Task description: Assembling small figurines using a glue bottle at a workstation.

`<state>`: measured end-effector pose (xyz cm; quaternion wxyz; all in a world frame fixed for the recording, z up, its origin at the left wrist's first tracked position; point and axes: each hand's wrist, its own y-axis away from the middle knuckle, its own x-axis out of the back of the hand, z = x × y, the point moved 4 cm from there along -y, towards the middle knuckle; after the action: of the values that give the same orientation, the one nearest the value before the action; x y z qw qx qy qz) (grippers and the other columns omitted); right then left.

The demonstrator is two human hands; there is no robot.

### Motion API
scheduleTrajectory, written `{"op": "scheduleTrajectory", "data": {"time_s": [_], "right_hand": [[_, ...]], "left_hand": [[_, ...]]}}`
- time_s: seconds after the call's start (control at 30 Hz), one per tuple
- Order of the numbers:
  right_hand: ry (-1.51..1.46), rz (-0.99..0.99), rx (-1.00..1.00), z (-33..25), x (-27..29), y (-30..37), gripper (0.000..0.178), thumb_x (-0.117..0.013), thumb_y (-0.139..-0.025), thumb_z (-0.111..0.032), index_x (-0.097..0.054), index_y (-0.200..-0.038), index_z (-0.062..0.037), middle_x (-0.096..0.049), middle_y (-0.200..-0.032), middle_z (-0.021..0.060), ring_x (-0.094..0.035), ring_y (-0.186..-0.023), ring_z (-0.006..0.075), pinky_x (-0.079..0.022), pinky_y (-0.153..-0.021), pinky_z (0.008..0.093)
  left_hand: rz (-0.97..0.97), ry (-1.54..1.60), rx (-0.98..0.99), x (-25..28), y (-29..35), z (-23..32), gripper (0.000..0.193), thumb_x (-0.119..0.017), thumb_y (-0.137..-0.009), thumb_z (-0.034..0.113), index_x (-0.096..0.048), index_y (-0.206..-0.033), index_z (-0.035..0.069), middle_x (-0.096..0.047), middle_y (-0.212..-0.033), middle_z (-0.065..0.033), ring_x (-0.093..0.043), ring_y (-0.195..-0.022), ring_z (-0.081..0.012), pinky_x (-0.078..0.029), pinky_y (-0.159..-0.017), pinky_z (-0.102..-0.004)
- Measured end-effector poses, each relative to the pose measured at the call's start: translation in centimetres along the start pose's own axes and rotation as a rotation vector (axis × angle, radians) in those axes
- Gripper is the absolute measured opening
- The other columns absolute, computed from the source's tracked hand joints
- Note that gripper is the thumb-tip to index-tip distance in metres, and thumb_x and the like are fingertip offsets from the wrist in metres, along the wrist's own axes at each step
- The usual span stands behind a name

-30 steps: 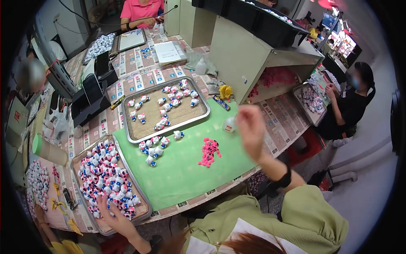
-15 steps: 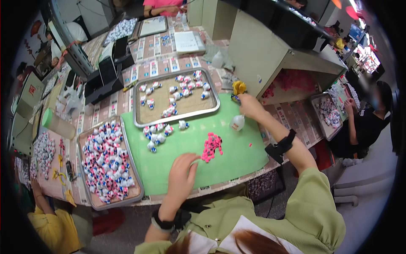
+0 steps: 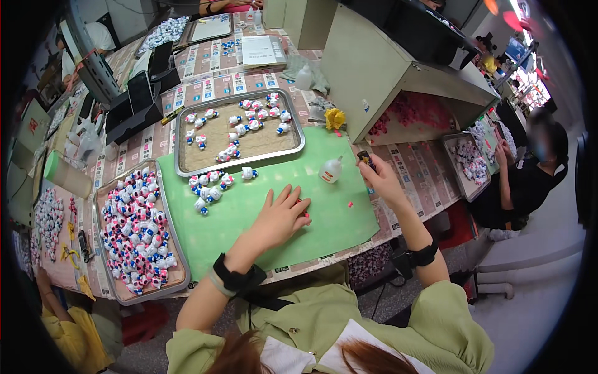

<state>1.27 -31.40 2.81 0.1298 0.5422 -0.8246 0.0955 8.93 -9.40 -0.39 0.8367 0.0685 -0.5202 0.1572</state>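
My left hand lies on the green mat with its fingers spread, covering most of a pile of small pink pieces. A few of them peek out by the fingers. My right hand is raised over the mat's right edge, fingers closed round a small dark object whose kind I cannot make out. Between the hands stands a small white squeeze bottle with a thin tip. Several white, blue and pink figurines sit on the mat's left part.
Behind the mat is a metal tray with spaced figurines. A fuller tray stands at left. A yellow flower-like thing lies near a grey cabinet. A co-worker sits at right; another person's yellow garment shows lower left.
My left hand has moved from beside the pink pieces to flat on top of them. My right hand has drawn back from the yellow thing, bringing the small dark object with it.
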Motion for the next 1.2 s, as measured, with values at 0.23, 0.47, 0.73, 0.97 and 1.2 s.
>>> {"op": "scheduleTrajectory", "data": {"time_s": [0.23, 0.47, 0.73, 0.97, 1.2], "right_hand": [[0.677, 0.255, 0.086, -4.4, -1.9, 0.0, 0.037, -0.059, -0.071, -0.039, -0.059, -0.062, -0.0031, -0.047, -0.045, 0.0105, -0.049, -0.042, 0.0227, -0.036, -0.042, 0.0320], [0.793, 0.295, 0.081, -4.4, -2.1, -0.4, 0.034, -0.057, -0.067, -0.038, -0.061, -0.063, -0.0046, -0.051, -0.049, 0.0137, -0.053, -0.046, 0.0285, -0.040, -0.045, 0.0359], [0.761, 0.320, 0.059, -4.8, -2.3, -0.3, 0.033, -0.056, -0.066, -0.038, -0.061, -0.064, -0.0049, -0.052, -0.050, 0.0139, -0.054, -0.048, 0.0291, -0.041, -0.046, 0.0361], [0.784, 0.319, 0.063, -4.8, -2.2, -0.4, 0.032, -0.056, -0.066, -0.038, -0.061, -0.063, -0.0058, -0.052, -0.050, 0.0133, -0.054, -0.048, 0.0293, -0.041, -0.046, 0.0353], [0.765, 0.310, 0.081, -5.2, -2.4, -0.5, 0.033, -0.057, -0.066, -0.038, -0.060, -0.062, -0.0046, -0.051, -0.049, 0.0130, -0.053, -0.046, 0.0283, -0.040, -0.045, 0.0350]], "left_hand": [[0.354, 0.275, 0.200, 2.9, 6.1, -0.3, 0.032, -0.054, -0.079, 0.013, -0.050, -0.111, 0.008, -0.042, -0.120, -0.0168, -0.031, -0.119, -0.0325, -0.027, -0.096, -0.0422], [0.590, 0.366, 0.364, 3.3, 10.5, -2.1, 0.022, -0.051, -0.078, 0.005, -0.055, -0.100, 0.003, -0.050, -0.110, -0.0139, -0.040, -0.112, -0.0313, -0.034, -0.091, -0.0370], [0.696, 0.193, 0.420, 3.4, 11.4, -3.0, 0.021, -0.050, -0.078, 0.004, -0.054, -0.099, 0.002, -0.049, -0.111, -0.0154, -0.037, -0.114, -0.0331, -0.031, -0.093, -0.0394], [0.656, -0.074, 0.567, 3.5, 11.1, -5.8, 0.042, -0.055, -0.075, 0.005, -0.043, -0.115, 0.006, -0.030, -0.127, -0.0194, -0.025, -0.119, -0.0379, -0.026, -0.096, -0.0430], [0.612, -0.051, 0.568, 3.2, 11.3, -6.7, 0.045, -0.058, -0.072, 0.005, -0.044, -0.115, 0.006, -0.031, -0.125, -0.0199, -0.031, -0.115, -0.0363, -0.029, -0.094, -0.0415]]}}
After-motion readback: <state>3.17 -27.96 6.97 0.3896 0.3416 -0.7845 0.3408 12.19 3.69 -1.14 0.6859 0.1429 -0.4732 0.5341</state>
